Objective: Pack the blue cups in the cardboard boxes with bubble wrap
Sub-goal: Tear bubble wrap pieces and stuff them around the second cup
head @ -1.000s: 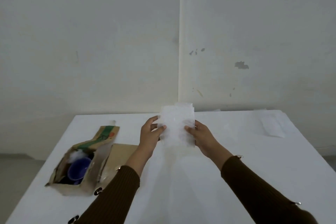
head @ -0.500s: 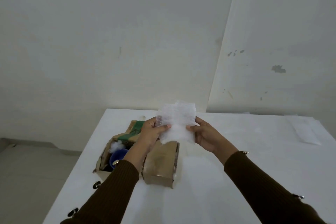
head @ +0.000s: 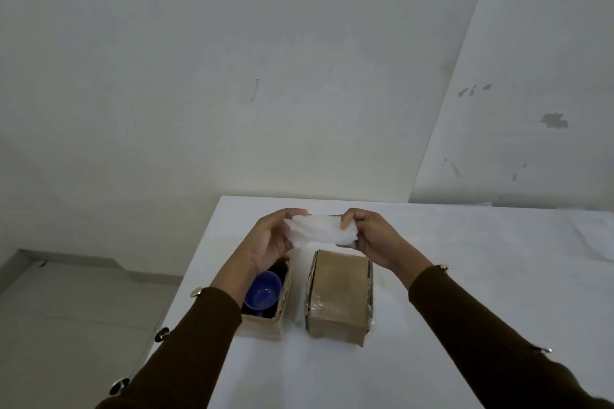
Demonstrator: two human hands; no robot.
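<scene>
We hold the bubble wrap (head: 320, 232) between both hands above the two boxes; a second ago it hung as a flat upright sheet, and now it is gathered into a crumpled wad, its long axis running left to right between our palms; we read this as the sheet being bunched for padding, so the stuffing step looks close. Our left hand (head: 269, 241) is curled around the wad's left end, and our right hand (head: 368, 236) is closed on its right end with fingers folded over the top; both grips are firm on the wrap. Our view has also swung left and down, so the boxes now sit directly under the hands rather than off to the side.

The blue cup (head: 264, 289) lies in the open cardboard box (head: 265, 325) near the table's left edge, partly hidden by our left wrist; its mouth faces up and towards us, so its axis is tilted rather than upright; whether wrap already lies beneath it we cannot tell. The closed cardboard box (head: 339, 295) stands just beside it on the white table (head: 465, 276), its taped top up, its long side running away from us; that one seems finished.
</scene>
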